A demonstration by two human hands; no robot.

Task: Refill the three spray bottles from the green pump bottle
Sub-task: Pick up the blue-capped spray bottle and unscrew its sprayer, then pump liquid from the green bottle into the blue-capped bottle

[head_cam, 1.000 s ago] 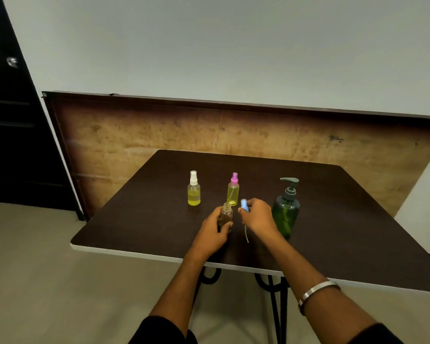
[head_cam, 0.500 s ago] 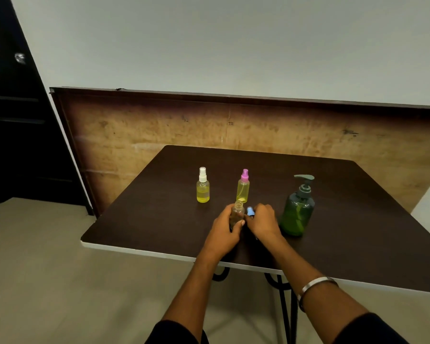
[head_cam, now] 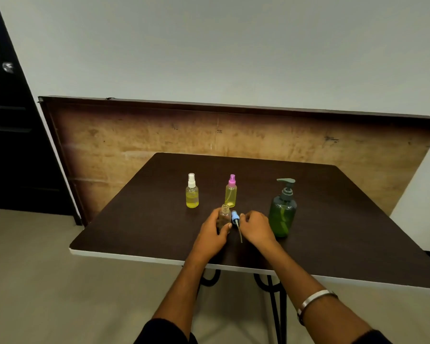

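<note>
Left hand (head_cam: pixel 215 233): grips small clear uncapped spray bottle (head_cam: pixel 224 216), upright, near table edge. Right hand (head_cam: pixel 255 227): pinches blue spray cap (head_cam: pixel 235 216), dip tube trailing nearward. Green translucent pump bottle (head_cam: pixel 282 212): upright, just right of right hand, the nearer hand. Beyond: two yellow-filled capped sprayers.

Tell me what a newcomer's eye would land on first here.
First the two hands at the near middle of the dark table: the left hand grips an open clear bottle, while the right hand holds its blue spray cap, tube trailing, just beside it. Next, the green pump bottle standing right of the hands. Behind them stand two yellow-filled spray bottles, one white-capped, one pink-capped.
</note>
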